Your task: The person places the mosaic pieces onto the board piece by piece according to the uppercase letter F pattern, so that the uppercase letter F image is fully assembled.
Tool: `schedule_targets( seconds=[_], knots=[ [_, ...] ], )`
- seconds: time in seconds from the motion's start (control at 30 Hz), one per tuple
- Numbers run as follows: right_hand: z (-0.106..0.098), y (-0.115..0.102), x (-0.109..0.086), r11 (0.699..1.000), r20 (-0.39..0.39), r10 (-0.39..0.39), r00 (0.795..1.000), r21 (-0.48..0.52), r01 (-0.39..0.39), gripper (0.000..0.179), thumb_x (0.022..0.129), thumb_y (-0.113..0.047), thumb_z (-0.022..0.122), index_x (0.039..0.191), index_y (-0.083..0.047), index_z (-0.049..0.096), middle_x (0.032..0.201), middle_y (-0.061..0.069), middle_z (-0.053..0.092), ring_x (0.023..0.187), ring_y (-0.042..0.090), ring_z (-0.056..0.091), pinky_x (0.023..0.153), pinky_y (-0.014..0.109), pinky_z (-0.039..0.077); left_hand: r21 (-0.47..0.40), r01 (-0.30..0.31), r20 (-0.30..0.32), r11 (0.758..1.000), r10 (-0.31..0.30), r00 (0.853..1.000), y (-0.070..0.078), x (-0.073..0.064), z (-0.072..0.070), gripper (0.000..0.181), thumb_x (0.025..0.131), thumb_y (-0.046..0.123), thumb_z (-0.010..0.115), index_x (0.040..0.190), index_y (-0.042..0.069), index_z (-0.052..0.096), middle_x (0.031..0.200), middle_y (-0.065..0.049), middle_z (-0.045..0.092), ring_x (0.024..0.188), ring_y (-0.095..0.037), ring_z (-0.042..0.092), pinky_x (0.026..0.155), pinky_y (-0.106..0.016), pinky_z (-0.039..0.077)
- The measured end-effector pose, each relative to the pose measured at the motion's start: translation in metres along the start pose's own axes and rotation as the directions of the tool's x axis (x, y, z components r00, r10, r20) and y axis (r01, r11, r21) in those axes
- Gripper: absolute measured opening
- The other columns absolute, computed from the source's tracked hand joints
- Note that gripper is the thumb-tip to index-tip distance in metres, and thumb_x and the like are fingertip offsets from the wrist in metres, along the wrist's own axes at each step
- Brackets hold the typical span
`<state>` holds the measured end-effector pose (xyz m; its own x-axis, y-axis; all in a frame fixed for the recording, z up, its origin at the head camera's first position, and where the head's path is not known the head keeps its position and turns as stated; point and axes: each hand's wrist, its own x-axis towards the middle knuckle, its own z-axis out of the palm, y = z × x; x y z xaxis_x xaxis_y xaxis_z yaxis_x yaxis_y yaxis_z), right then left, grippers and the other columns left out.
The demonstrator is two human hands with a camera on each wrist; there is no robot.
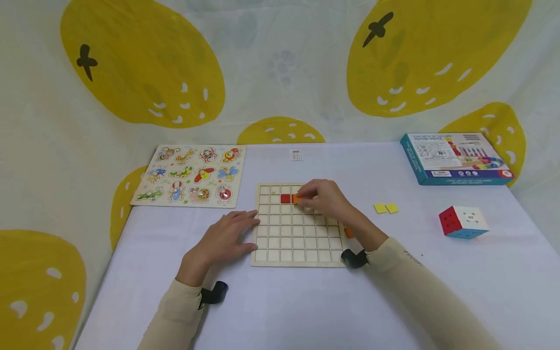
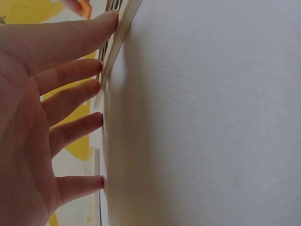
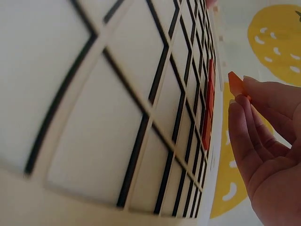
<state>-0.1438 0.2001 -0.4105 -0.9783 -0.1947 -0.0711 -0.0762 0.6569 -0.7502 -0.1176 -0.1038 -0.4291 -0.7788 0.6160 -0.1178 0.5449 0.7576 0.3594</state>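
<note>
A wooden grid board [image 1: 298, 231] lies on the white tabletop. In one of its upper cells sits a red square tile [image 1: 285, 199]; the right wrist view shows red tiles [image 3: 209, 96] at the far side of the grid. My right hand [image 1: 325, 198] pinches a small orange tile [image 3: 236, 84] between thumb and fingertips, raised off the board in the right wrist view. My left hand [image 1: 225, 238] has its fingers spread, with the thumb and some fingertips touching the board's left edge and others on the tabletop. Another orange tile [image 1: 348, 232], partly hidden by the right forearm, is at the board's right edge.
Two yellow tiles [image 1: 386, 208] lie right of the board, with a puzzle cube [image 1: 463, 222] beyond them. A boxed set [image 1: 457, 159] is at the back right. An insect picture puzzle [image 1: 189, 175] lies back left, and a small printed card [image 1: 296, 155] behind the board.
</note>
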Motion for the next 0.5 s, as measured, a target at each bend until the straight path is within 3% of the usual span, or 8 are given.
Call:
schedule_targets(
  seconds=[0.3, 0.5],
  knots=[
    [0.017, -0.006, 0.003, 0.999, 0.071, -0.051, 0.996, 0.002, 0.052, 0.021, 0.087, -0.014, 0.081, 0.107, -0.009, 0.081, 0.115, 0.008, 0.077, 0.104, 0.022, 0.071, 0.09, 0.036, 0.06, -0.014, 0.005, -0.006, 1.0, -0.005, 1.0, -0.001, 0.001, 0.002, 0.062, 0.086, 0.042, 0.079, 0.141, 0.02, 0.062, 0.16, 0.002, 0.048, 0.146, -0.029, 0.047, 0.115, -0.054, 0.045],
    [0.027, -0.005, 0.005, 0.999, 0.078, -0.023, 0.997, -0.043, 0.027, 0.019, 0.087, -0.011, 0.079, 0.106, -0.01, 0.081, 0.115, 0.006, 0.077, 0.108, 0.022, 0.071, 0.092, 0.036, 0.059, -0.009, 0.011, -0.004, 1.0, -0.011, 1.0, -0.001, 0.001, 0.0, 0.062, 0.086, 0.042, 0.079, 0.141, 0.02, 0.062, 0.16, 0.001, 0.049, 0.146, -0.029, 0.047, 0.115, -0.054, 0.046]
  ],
)
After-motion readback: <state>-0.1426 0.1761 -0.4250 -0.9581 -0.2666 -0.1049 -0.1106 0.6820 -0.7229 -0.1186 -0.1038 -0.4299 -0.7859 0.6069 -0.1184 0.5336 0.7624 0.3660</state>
